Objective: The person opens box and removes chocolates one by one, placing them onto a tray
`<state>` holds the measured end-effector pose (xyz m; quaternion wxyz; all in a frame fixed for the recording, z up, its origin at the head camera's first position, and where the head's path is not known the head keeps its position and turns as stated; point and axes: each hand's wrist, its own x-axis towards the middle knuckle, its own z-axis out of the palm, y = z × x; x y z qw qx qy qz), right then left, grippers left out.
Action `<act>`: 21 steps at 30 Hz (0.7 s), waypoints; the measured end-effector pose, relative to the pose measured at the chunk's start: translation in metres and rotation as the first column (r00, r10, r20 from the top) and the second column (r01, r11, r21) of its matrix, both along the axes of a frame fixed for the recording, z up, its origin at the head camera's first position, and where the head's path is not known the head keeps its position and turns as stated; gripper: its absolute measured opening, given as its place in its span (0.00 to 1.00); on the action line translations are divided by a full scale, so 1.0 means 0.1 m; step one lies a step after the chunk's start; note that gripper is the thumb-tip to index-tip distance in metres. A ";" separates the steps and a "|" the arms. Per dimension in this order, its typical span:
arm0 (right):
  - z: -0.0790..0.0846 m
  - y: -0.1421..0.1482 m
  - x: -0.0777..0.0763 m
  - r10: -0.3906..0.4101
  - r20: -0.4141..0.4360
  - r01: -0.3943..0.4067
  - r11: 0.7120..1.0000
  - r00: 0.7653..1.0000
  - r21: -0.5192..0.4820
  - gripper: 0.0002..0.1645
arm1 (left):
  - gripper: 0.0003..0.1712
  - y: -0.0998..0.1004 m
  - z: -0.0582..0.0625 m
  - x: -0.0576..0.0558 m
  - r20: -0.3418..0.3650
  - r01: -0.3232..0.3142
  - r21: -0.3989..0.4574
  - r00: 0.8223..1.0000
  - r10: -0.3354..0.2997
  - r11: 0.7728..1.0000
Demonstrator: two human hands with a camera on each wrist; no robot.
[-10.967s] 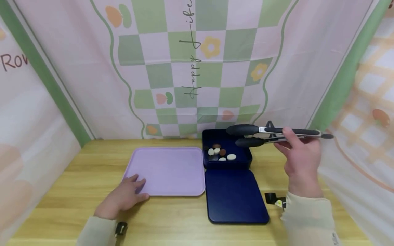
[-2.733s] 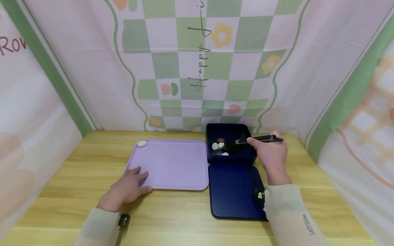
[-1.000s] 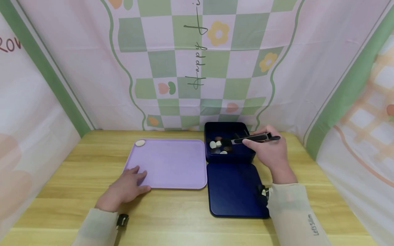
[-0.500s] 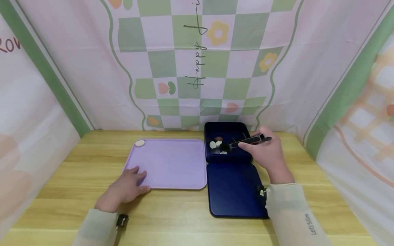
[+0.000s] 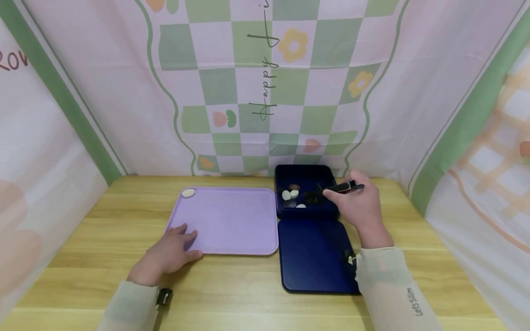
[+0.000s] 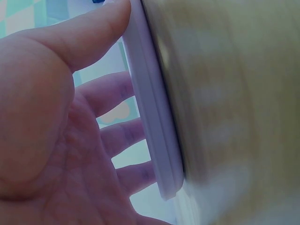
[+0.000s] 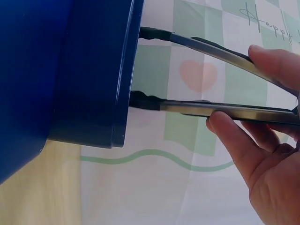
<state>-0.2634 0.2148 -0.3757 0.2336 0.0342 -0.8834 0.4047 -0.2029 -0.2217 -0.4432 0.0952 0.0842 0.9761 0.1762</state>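
My right hand grips a pair of black-and-steel tongs between thumb and fingers. In the right wrist view the two arms of the tongs stand apart, their black tips hidden behind the wall of the dark blue box. Several pebble-like pieces lie inside, among them a white one and a brown one. A lilac tray stands left of the box, one white oval piece in its far left corner. Fingers spread, my left hand rests on the tray's near left corner.
The dark blue lid lies flat in front of the box, under my right wrist camera. A patterned curtain hangs right behind the wooden table, with more cloth on both sides.
Since the oldest frame, the tongs have come down into the box and a white piece has appeared on the tray. Lately the tongs shifted left, then slightly back right. My left hand stays put.
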 end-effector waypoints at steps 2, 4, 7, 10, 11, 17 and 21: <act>0.00 -0.01 0.00 -0.010 -0.004 0.010 1.000 1.000 0.010 0.25 | 0.40 0.00 0.00 0.00 -0.001 0.002 0.003 1.000 -0.002 1.000; 0.00 -0.03 -0.01 -0.015 -0.012 0.015 1.000 1.000 0.014 0.26 | 0.40 0.00 0.00 0.00 0.000 0.002 0.005 1.000 -0.002 1.000; -0.01 -0.05 -0.02 -0.016 -0.030 0.016 1.000 0.999 0.011 0.28 | 0.40 0.00 -0.01 0.00 0.004 0.002 0.005 1.000 -0.002 1.000; -0.02 -0.04 -0.03 -0.045 -0.051 0.044 0.999 0.998 -0.021 0.30 | 0.40 0.00 -0.01 -0.01 0.006 0.000 0.001 1.000 0.000 1.000; -0.03 -0.03 -0.04 -0.066 -0.051 0.065 0.997 0.997 -0.038 0.31 | 0.40 0.00 -0.01 -0.01 0.007 -0.001 -0.001 1.000 0.001 1.000; -0.02 0.16 -0.11 -0.246 0.022 0.247 0.968 0.969 -0.048 0.36 | 0.40 0.00 -0.01 -0.01 0.010 0.000 -0.010 1.000 0.001 1.000; 0.02 0.31 -0.15 -0.301 0.107 0.314 0.939 0.948 -0.139 0.36 | 0.40 -0.01 -0.01 -0.02 0.010 -0.001 -0.011 1.000 0.002 1.000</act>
